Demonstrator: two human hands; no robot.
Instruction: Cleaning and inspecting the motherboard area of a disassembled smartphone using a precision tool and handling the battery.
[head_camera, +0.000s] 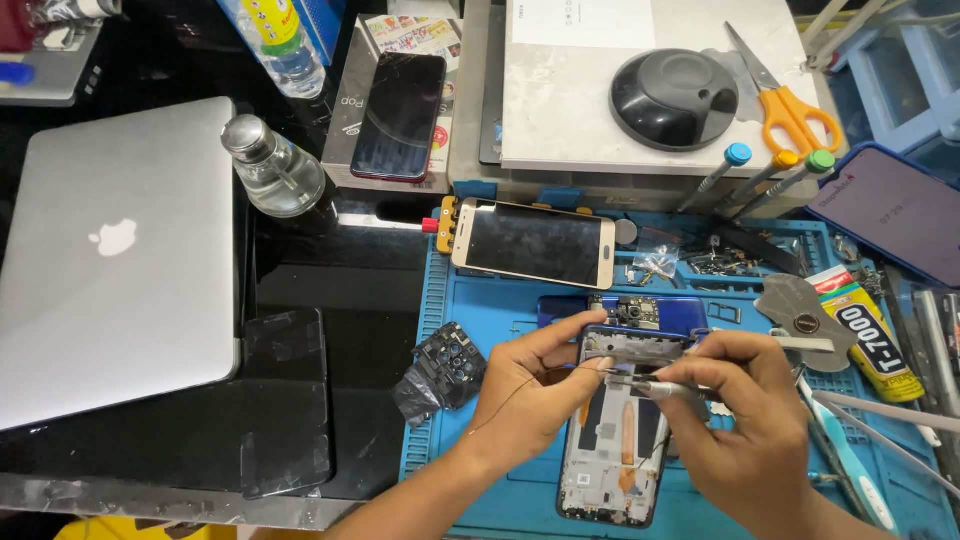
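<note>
Beside both hands (640, 400), right of the opened phone (615, 450), lies a yellow glue tube (872, 340).

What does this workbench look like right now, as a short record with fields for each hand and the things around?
Left hand: steadies the opened phone frame at its upper left edge
Right hand: holds metal tweezers, tips over the frame's top
Surface: blue repair mat
Nearby: gold phone, black part, glue tube
Left side: closed silver laptop
</note>
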